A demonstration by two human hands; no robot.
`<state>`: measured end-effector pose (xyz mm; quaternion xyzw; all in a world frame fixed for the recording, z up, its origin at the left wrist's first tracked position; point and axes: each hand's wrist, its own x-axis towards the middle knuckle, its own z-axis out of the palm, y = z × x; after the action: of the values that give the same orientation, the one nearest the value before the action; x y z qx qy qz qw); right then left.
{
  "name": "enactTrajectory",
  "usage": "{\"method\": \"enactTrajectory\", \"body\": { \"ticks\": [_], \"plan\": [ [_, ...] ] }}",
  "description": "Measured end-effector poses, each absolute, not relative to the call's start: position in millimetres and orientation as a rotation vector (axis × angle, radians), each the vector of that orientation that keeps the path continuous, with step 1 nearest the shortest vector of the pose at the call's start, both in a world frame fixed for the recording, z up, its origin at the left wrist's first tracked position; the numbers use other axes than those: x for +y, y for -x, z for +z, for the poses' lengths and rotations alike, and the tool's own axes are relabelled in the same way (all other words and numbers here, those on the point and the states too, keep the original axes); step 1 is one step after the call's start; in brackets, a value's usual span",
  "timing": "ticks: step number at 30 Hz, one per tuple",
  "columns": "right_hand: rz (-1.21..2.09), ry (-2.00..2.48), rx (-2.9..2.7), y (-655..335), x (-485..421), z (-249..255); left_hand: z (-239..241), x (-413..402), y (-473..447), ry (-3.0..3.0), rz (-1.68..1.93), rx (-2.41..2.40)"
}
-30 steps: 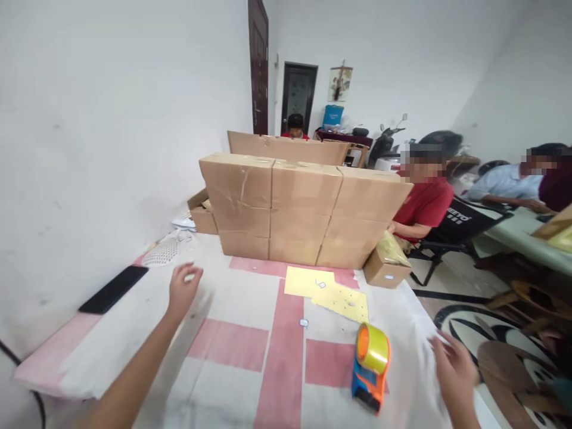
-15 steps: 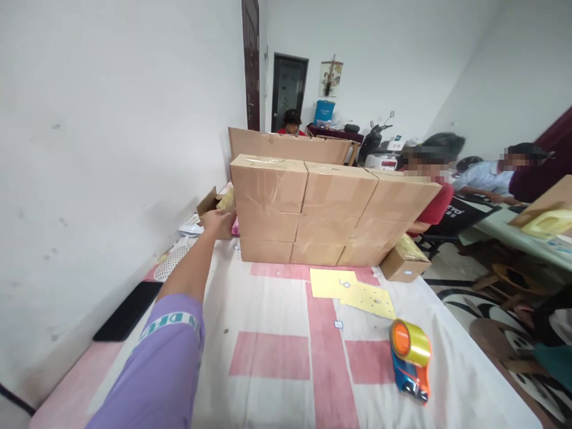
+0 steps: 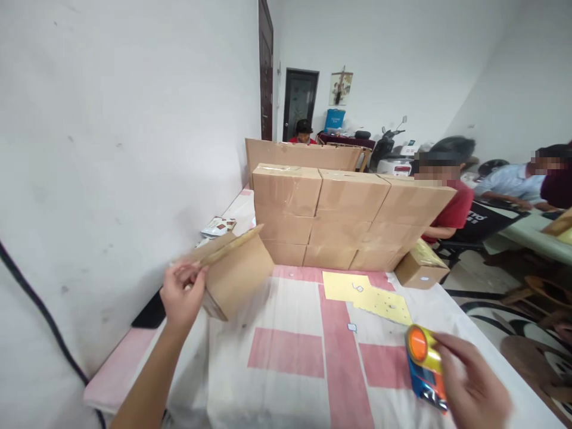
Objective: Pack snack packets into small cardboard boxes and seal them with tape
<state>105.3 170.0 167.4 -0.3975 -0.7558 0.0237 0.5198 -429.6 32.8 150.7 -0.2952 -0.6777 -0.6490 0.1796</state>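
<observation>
My left hand (image 3: 184, 293) pinches the raised edge of an open cardboard box (image 3: 239, 271), which is tilted above the left side of the cloth-covered table. The box is slightly blurred and its inside is hidden. At the right, my right hand (image 3: 476, 381) has its fingertips at the edge of the yellow tape roll on a blue and orange tape dispenser (image 3: 428, 381). That hand is smeared by motion, so its grip is unclear. The dispenser lies on the table.
Stacked cardboard boxes (image 3: 342, 220) form a wall at the table's far side. A smaller taped box (image 3: 420, 268) stands at their right end. Yellow paper pieces (image 3: 346, 286) lie before them. A black phone-like slab (image 3: 147, 311) is by the wall. Other people sit beyond.
My left hand has brought the open box from beside the stack nearer and tilted it. My right hand has come into view at the tape dispenser. The view has shifted slightly left.
</observation>
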Motion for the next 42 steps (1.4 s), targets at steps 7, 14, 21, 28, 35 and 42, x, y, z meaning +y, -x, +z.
{"method": "enactTrajectory", "body": {
  "ticks": [7,14,21,28,35,42],
  "plan": [
    [0.42,0.438,-2.177,16,196,208,111,7,312,1.174,-1.933,-1.781],
    [0.928,0.325,-2.583,-9,187,227,94,-25,249,1.974,-1.835,-1.638],
    [0.429,0.051,-2.955,-14,179,202,90,-43,232,2.421,-1.278,-1.69],
    [0.151,0.014,-2.973,-22,178,178,143,-6,237,2.636,-0.518,-1.666],
    [0.173,0.192,-2.777,-57,181,175,138,24,232,2.672,-0.536,-1.622],
    [0.455,0.555,-2.167,-117,184,129,63,-4,253,2.116,-1.029,-1.784]
  ]
}}
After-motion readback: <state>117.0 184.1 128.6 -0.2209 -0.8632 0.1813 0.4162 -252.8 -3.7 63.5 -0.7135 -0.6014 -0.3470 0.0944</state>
